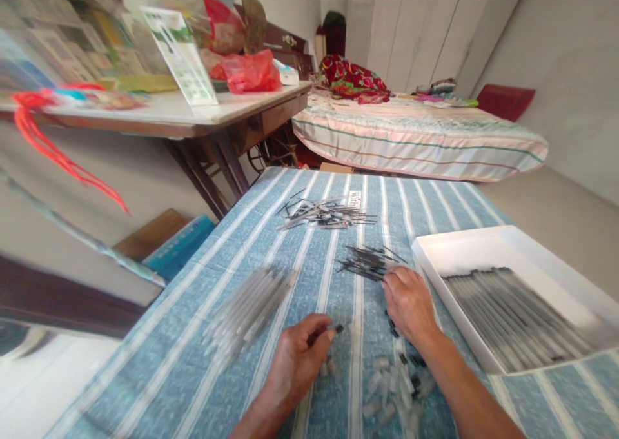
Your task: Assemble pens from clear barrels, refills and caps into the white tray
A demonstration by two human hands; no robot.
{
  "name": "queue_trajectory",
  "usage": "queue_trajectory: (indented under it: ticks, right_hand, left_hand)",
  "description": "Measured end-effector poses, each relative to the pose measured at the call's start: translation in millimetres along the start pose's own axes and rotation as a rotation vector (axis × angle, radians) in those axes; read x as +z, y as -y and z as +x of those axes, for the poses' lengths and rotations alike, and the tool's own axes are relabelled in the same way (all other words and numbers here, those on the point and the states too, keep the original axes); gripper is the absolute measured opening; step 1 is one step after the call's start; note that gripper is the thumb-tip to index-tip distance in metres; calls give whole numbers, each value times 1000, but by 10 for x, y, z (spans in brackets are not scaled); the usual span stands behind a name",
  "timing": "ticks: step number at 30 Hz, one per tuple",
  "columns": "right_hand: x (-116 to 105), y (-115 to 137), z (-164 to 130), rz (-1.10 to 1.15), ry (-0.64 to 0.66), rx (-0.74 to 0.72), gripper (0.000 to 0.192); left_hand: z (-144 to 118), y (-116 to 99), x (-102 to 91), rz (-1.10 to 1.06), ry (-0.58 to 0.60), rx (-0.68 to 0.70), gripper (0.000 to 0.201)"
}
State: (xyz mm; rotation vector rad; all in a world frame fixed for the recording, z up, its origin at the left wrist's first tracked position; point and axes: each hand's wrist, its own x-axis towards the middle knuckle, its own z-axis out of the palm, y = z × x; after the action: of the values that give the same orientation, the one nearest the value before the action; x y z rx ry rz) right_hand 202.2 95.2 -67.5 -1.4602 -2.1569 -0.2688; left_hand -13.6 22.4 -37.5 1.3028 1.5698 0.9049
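Observation:
My left hand [300,355] is low in the middle of the table, thumb and forefinger pinched on a small black plug [339,329]. Up and to the right, my right hand [410,302] has its fingers closed at the edge of a pile of thin black pen refills [365,262]; what its fingertips hold is hidden. Translucent caps [387,387] are scattered near both hands, with small black plugs [391,326] beside my right wrist. A bundle of translucent pen barrels [249,303] lies left of my left hand, somewhat blurred.
A white box lid [503,245] on the right holds a row of dark-tipped pens [512,316]. Farther back lies a mixed heap of thin parts [324,213] on the striped tablecloth [425,207]. A sewing table [193,120] stands left, a bed [416,136] behind.

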Motion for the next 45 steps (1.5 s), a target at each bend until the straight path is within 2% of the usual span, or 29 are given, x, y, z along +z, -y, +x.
queue_trajectory:
  ticks: [7, 11, 14, 16, 20, 22, 26, 29, 35, 41, 45]
  right_hand:
    - [-30, 35, -43, 36, 77, -40, 20]
    - [-41, 30, -54, 37, 76, -45, 20]
    - [-43, 19, -60, 54, 52, -47, 21]
    - [-42, 11, -68, 71, 35, -50, 21]
    - [-21, -2, -92, 99, -6, -62, 20]
    - [-6, -4, -102, 113, -23, -64, 21]
    - [13, 9, -112, 143, -39, -65, 22]
    - [19, 23, -117, 154, -44, -64, 21]
    - [29, 29, -120, 172, -43, -66, 20]
    - [19, 36, -111, 191, -55, -70, 22]
    - [11, 40, -106, 202, -62, -75, 21]
  left_hand:
    - [-11, 100, 45, 9, 13, 43, 18]
    - [-19, 60, 37, 87, 8, 110, 17]
    - [-20, -20, -40, 197, -63, 190, 16]
    - [-13, -49, -131, 244, -134, 196, 16]
    - [19, -13, -337, 416, -324, 239, 22]
    - [40, 20, -413, 549, -383, 269, 23]
    - [80, 35, -464, 835, -396, 187, 22]
    - [105, 16, -439, 969, -370, 111, 21]
    - [154, 6, -373, 1098, -395, 59, 21]
    - [157, -48, -340, 1253, -359, 17, 23]
    - [147, -78, -323, 1264, -338, -18, 24]
